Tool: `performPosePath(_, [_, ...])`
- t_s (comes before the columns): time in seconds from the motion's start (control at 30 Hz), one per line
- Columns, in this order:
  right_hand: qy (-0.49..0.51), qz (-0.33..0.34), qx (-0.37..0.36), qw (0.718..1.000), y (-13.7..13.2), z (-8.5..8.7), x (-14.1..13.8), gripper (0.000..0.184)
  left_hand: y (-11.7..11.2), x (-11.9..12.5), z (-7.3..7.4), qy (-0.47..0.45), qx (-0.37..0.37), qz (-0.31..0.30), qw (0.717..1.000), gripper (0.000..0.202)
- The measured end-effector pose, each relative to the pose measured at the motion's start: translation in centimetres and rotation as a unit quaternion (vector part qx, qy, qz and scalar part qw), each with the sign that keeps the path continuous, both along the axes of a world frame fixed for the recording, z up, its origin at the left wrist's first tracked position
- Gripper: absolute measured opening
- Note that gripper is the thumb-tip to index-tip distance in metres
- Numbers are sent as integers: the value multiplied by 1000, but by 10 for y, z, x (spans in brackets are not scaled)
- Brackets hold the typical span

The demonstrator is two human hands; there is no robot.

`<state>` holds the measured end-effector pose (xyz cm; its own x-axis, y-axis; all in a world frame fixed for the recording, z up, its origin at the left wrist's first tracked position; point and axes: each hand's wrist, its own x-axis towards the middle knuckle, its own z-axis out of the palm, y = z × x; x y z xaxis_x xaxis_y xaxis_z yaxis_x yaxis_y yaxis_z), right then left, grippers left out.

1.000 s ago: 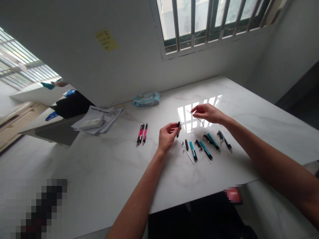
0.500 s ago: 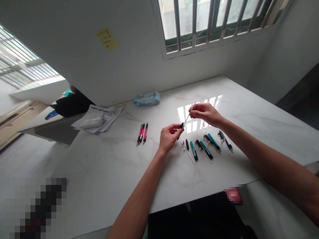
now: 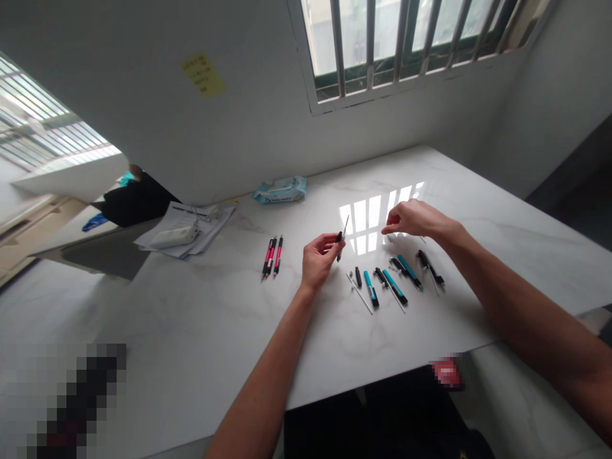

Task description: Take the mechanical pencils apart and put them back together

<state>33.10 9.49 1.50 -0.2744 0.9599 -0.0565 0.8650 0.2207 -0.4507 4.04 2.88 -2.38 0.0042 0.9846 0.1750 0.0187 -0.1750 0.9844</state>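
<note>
My left hand is closed around a black pen part, held roughly upright. A thin ink refill sticks out of its top. Farther right, my right hand is low over the table, thumb and fingertips pinched together; what lies between them is too small to make out. In front of both hands lie taken-apart pens: teal barrels, a short black grip, black clip pieces, and white refills.
Red-and-black pens lie to the left on the marble-patterned table. A blue wipes pack is by the wall. Papers lie at the far left, and a yellow note is stuck on the wall.
My right hand has let go of the refill and moved right and down to the tabletop. The refill now stands in the pen part, which my left hand has tilted more upright.
</note>
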Motion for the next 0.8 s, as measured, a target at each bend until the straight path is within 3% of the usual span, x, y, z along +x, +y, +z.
performPosePath(0.1, [-38,4,-31,999,0,-2,0,21,0,0,-1,31,5,8,999,37])
performPosePath(0.2, [-65,60,-14,996,-2,-6,-10,6,-1,2,-1,68,6,9,998,33])
performPosePath(0.37, [-92,100,7,991,-4,-9,-18,18,-3,0,-1,129,13,7,992,24])
performPosePath(0.53, [-93,116,19,989,-8,-6,-22,11,-4,-4,-1,217,51,17,975,14])
performPosePath(0.67, [-28,113,22,993,-10,-6,-26,10,-6,-4,-1,285,77,30,955,13])
performPosePath(0.8, [78,111,5,991,-5,-16,-26,14,-7,-5,1,323,80,34,942,12])
